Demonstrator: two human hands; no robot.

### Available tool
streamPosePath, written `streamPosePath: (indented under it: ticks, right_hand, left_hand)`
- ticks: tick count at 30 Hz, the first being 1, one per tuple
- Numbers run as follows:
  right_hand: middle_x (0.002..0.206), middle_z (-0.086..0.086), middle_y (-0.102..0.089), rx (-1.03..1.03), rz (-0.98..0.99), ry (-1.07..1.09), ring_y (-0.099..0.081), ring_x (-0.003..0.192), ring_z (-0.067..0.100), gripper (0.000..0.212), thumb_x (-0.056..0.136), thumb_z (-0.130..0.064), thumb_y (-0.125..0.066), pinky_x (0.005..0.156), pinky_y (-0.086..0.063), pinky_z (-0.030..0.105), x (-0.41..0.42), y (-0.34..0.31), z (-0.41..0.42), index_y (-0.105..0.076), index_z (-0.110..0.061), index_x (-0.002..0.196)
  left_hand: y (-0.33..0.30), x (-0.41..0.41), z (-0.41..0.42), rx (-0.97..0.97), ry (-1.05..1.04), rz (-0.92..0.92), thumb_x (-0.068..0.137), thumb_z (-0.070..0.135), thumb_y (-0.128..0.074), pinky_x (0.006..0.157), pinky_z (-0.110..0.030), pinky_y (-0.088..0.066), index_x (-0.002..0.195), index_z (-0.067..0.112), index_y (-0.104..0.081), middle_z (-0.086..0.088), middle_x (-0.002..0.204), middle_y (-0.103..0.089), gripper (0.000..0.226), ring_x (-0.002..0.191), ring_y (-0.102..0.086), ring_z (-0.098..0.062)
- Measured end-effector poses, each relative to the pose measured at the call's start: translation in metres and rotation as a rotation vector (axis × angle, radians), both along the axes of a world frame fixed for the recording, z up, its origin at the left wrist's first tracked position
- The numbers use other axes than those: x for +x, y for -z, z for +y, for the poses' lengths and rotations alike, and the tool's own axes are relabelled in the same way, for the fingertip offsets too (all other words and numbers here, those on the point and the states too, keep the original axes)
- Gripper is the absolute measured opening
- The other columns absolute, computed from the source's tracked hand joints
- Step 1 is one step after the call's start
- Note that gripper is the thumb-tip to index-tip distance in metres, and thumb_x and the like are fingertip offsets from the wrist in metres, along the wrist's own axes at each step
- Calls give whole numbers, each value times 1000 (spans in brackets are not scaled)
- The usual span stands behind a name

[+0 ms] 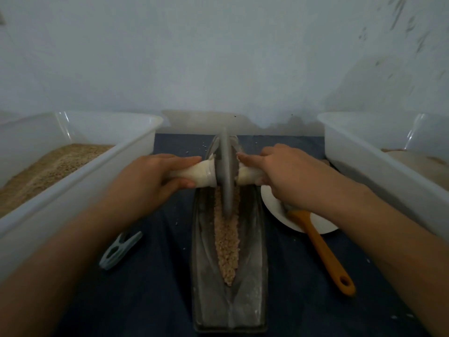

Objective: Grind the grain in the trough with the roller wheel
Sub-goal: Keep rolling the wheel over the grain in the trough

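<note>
While both arms reach forward, left hand (155,175) and right hand (279,170) grip the roller wheel (227,173).

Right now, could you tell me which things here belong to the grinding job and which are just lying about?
In use:
roller wheel
trough
grain
left hand and right hand, each holding a wrapped handle

Lying about:
orange spatula on white plate
grey clip
two white tubs

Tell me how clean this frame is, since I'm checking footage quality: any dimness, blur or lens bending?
Head view: dim, flat light with a bluish cast; wide-angle bending bows the left tub and right tub outward; soft detail throughout, grain reads as mush; faint glare on the tub rims; roller wheel edges slightly smeared.
</note>
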State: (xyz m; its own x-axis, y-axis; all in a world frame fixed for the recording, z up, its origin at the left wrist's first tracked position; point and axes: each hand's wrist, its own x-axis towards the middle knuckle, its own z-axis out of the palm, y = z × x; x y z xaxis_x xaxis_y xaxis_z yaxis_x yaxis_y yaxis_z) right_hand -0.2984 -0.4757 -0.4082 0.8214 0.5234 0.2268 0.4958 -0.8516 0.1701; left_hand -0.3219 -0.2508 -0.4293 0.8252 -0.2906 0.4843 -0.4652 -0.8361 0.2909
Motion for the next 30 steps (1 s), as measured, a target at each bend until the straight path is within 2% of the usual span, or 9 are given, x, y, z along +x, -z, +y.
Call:
streamPosePath:
  ticks: [4,9,13,16,18,20,25,27,30]
  right_hand:
    - [81,-5,-41,-171,53,-83,-44,74,11,50,90,-17,-52,57,-26,23,-27,-15,0,-37,-28,136]
    - [69,-12,-27,-263,79,-159,-26,55,3,35,89,-27,-54,45,-18,17,-49,-25,-1,-50,-26,125]
    - [72,-9,-34,-191,69,-90,-36,61,5,47,87,-12,-50,47,-31,18,-36,-18,4,-46,-24,132]
    - [109,3,-51,-57,78,-11,-50,98,19,71,87,-3,-48,63,-27,22,-14,-11,0,-21,-33,145]
    - [116,5,-48,6,78,38,-45,98,20,78,87,-2,-48,67,-26,26,-3,-6,-1,-11,-36,147]
    - [114,4,-47,31,46,55,-39,93,18,76,90,-6,-50,69,-28,29,2,-1,1,-9,-35,147]
    - [111,4,-52,-101,25,-54,-51,102,21,53,91,-16,-50,67,-29,25,-17,-9,2,-32,-25,140]
    - [96,1,-52,-188,59,-101,-52,85,13,38,90,-18,-50,53,-23,19,-31,-15,0,-49,-19,128]
    - [84,-8,-46,-247,124,-163,-42,65,4,25,92,-22,-50,41,-24,15,-47,-21,-4,-58,-17,115]
  left_hand:
    - [-18,-7,20,-28,208,310,68,52,-67,88,-19,-47,112,61,-54,25,102,-67,47,96,-61,6]
    - [-30,-19,33,-7,396,576,68,62,-65,80,6,-33,108,65,-54,35,106,-62,42,101,-57,15]
    - [-25,-14,21,73,219,390,70,65,-59,80,2,-36,101,75,-48,39,96,-63,35,95,-57,15]
    - [-12,-9,8,57,41,175,82,37,-63,75,-8,-39,118,53,-50,16,101,-68,42,94,-61,-5]
    - [-2,-5,-2,95,-55,4,86,27,-62,83,-23,-38,130,35,-50,2,117,-65,47,105,-59,-18]
    - [3,-3,-7,113,-75,-75,87,24,-62,87,-25,-36,134,26,-48,-1,123,-62,49,110,-57,-22]
    - [-12,-9,6,-5,68,148,74,34,-69,90,-26,-44,120,42,-55,10,110,-67,48,101,-61,-8]
    - [-23,-18,13,-4,186,285,65,49,-66,91,-24,-47,113,57,-56,23,104,-68,49,98,-61,4]
    - [-33,-28,18,63,302,303,68,68,-61,83,-2,-41,105,71,-50,39,98,-63,39,93,-58,17]
